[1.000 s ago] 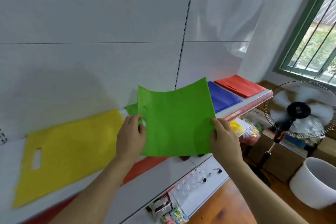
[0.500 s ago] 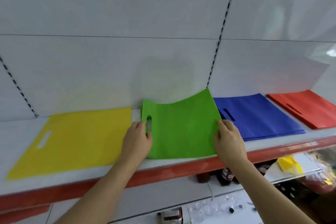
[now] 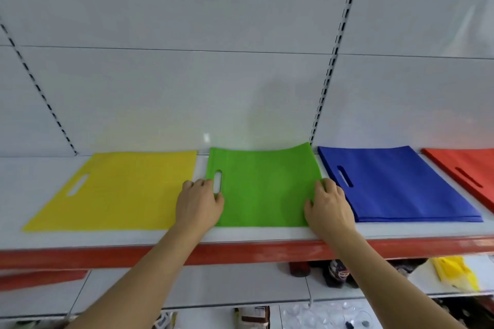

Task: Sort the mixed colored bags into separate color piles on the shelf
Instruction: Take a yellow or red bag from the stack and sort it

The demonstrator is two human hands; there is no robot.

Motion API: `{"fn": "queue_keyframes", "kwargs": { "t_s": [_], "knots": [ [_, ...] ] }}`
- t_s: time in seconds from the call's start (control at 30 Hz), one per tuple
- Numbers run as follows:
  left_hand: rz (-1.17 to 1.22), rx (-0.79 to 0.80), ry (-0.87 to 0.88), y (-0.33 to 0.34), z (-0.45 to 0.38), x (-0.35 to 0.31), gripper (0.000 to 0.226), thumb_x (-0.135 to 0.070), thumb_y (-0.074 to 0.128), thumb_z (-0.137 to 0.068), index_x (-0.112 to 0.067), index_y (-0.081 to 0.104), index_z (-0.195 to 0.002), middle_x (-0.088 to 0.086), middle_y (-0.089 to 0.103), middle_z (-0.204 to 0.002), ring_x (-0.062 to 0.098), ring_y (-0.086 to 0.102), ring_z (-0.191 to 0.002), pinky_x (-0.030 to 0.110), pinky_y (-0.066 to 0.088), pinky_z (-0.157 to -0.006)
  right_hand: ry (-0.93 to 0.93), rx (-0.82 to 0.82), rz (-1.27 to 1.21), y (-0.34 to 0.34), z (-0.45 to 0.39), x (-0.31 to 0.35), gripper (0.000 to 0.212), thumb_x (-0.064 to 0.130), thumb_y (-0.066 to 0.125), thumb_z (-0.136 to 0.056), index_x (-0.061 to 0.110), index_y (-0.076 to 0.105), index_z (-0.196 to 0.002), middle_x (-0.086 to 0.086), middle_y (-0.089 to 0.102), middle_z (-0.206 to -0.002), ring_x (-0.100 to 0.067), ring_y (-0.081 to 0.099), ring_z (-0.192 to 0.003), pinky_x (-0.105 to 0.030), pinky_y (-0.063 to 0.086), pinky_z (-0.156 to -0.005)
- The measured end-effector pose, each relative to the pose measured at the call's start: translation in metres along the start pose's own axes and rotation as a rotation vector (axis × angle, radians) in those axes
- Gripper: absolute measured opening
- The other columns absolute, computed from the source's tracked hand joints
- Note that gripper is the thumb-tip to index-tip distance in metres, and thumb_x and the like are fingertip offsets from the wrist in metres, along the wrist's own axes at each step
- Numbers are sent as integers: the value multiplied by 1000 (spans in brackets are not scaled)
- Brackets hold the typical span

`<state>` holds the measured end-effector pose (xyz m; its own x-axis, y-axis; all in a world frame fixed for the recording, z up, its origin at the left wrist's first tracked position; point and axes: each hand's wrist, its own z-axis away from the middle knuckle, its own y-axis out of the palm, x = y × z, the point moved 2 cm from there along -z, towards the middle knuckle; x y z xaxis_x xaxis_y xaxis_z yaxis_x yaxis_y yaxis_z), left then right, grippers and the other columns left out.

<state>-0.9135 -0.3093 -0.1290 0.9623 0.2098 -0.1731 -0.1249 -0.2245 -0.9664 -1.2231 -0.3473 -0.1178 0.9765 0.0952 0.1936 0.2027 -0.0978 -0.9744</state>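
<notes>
The green bag (image 3: 263, 189), which was held up in the air a second ago, has been laid flat on the shelf (image 3: 240, 234). Its far right corner, at 1 o'clock, is curled up less than before. It is now pressed down at its sides by the left hand (image 3: 199, 201) and the right hand (image 3: 328, 204).

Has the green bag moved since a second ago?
Yes. The green bag was held up in the air in front of the shelf; now it lies almost flat on it, between the yellow bag and the blue pile, far edge still curled up.
</notes>
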Motion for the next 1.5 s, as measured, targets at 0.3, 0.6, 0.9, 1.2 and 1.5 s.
{"fn": "queue_keyframes", "kwargs": {
  "t_s": [0.3, 0.6, 0.9, 1.2, 1.5],
  "knots": [
    [-68, 23, -35, -4, 5, -6, 41, -45, 46, -101, -16, 66, -122, 4, 68, -120, 30, 53, -114, 42, 50, -92, -40, 68, 117, 4, -5, -2, 65, 60, 34, -106, 9, 57, -140, -14, 18, -171, -33, 19, -158, -45, 29, -127],
    [-56, -109, -55, -26, 29, 5, 57, -47, 53, -100, -14, 54, -146, 10, 49, -155, 32, 37, -147, 48, 36, -117, -226, -33, 101, -3, -1, 43, 80, 68, 17, -104, 16, 32, -163, -11, 19, -174, -29, 12, -162, -48, 17, -131],
    [-118, -154, -196, -62, 72, 95, 73, -59, 44, -100, -14, 43, -157, 14, 34, -167, 35, 22, -157, 55, 21, -126, -440, -41, 91, 7, 32, 160, 87, 72, 14, -100, 15, 30, -164, -13, 19, -174, -31, 12, -162, -49, 18, -130],
    [-128, -175, -308, -125, 131, 245, 78, -65, 33, -101, -18, 30, -163, 11, 22, -173, 33, 10, -160, 55, 13, -128, -584, -76, 77, 12, 90, 326, 85, 74, 19, -101, 19, 30, -165, -11, 19, -174, -32, 12, -162, -51, 17, -129],
    [-121, -179, -449, -171, 203, 405, 78, -65, 29, -103, -18, 23, -166, 11, 14, -174, 32, 4, -161, 55, 11, -129, -749, -3, 23, 51, 160, 501, 86, 72, 13, -102, 16, 24, -166, -12, 17, -174, -32, 8, -162, -52, 16, -129]
  ]
}}
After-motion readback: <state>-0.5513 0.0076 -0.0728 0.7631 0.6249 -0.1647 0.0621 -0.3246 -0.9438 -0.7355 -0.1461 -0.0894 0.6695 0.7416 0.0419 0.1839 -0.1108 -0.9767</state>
